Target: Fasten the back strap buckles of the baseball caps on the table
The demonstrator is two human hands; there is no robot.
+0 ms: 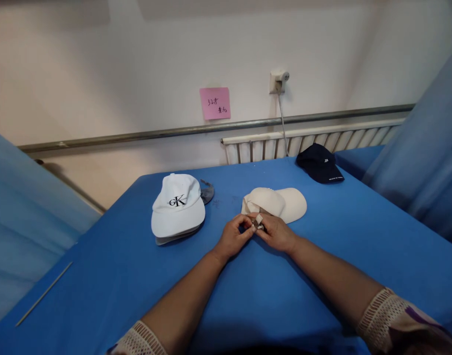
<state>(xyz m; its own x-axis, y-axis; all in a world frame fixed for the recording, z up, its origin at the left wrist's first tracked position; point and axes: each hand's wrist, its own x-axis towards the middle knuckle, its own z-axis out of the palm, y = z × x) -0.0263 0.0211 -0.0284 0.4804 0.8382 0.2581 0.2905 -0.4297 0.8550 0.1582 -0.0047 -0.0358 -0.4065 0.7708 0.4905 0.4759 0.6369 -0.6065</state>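
A cream cap [268, 199] was laid on the blue desk [226, 315], near the middle, with its brim pointed to the right and its open back turned toward the hands. Its small strap [259, 218] was held at the back of the cap, where the two hands almost met. The strap was pinched by the left hand [234, 236], with the thumb and fingers curled closed on it. It was gripped by the right hand [277, 233] too, with the fingers bent in from the other side. Some of the fingertips were hidden.

To the left, a white cap [177, 197] with dark letters on its front was stacked on top of a gray cap [177, 238], of which only a bit of brim was shown. A dark gray piece [208, 192] was partly hidden behind the white cap. At the far right, a dark cap [317, 161] was set near the back edge, well apart from the others. A thin stick [44, 294] was left lying by the left edge. Above, a pink note [215, 103] was stuck on the wall, and a plug [279, 86] was pushed into a socket.
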